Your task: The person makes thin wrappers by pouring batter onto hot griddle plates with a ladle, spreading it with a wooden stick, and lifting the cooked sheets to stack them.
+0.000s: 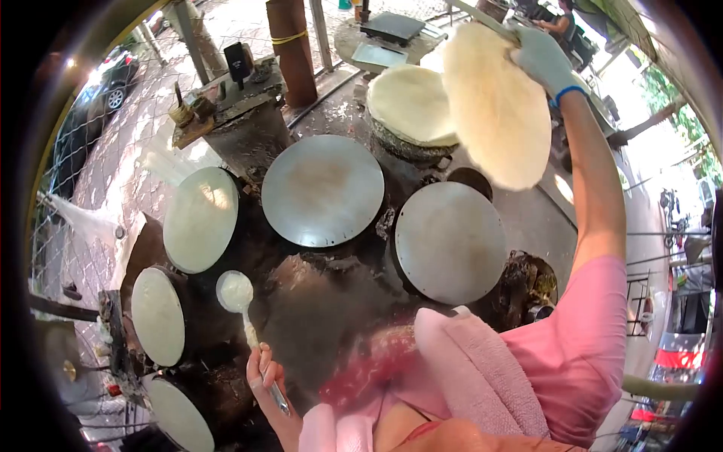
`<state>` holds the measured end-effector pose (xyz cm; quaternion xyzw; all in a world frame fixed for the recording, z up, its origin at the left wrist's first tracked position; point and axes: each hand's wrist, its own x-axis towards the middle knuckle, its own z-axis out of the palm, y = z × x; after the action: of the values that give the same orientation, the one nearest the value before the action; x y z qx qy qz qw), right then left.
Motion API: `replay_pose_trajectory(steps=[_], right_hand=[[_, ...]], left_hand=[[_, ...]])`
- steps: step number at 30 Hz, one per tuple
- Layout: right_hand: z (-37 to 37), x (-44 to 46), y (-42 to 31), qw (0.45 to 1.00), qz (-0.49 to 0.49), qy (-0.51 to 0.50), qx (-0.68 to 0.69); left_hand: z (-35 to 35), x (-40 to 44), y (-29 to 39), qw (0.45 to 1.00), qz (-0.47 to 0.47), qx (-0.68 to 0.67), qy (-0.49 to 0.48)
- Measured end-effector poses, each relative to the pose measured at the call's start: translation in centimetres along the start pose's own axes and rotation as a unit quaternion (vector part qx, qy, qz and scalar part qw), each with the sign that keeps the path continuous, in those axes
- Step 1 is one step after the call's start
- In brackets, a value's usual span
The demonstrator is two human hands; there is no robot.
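My left hand (267, 377) is closed around the handle of a ladle (236, 292), whose bowl is coated with pale batter. My right hand (546, 60), in a light glove with a blue cuff, is raised at the upper right. It grips a long flat stick (486, 16) and a large thin round flatbread (497, 109) hangs below it. Behind that, a stack of pale flatbreads (410, 102) lies on a round stand. Two bare griddles, one in the middle (324, 188) and one at right (449, 241), are nearest between my hands.
Along the left, pale rounds of batter cover several griddles (201, 218), (158, 316), (182, 414). A phone (238, 62) stands on a block behind. Beyond are a rusty post (291, 53), a wire fence, a parked car (98, 105) and another person (559, 24).
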<state>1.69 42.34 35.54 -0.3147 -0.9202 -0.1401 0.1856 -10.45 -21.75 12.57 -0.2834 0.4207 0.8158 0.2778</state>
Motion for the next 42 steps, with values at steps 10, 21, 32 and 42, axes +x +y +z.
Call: replay_pose_trajectory(steps=[10,21,32,42], right_hand=[[30.9,-2.4,-7.0,0.983,-0.147,0.111,0.010],[37.1,-5.7,-5.9,0.989,-0.094,-0.046,0.107],[28.2,-30.0,-21.6,0.884,-0.184,-0.211,0.375],[4.2,-67.3,-42.0,0.724,-0.374,-0.499,0.296]], left_hand=[[-8.6,-6.9,-8.7,0.983,0.078,-0.146,-0.079],[-22.2,-17.6,-17.4,0.968,0.189,-0.160,0.041],[-28.1,-32.6,-27.8,0.829,0.355,-0.420,0.101],[-63.6,-40.7,-38.5,0.602,0.031,0.567,0.561]])
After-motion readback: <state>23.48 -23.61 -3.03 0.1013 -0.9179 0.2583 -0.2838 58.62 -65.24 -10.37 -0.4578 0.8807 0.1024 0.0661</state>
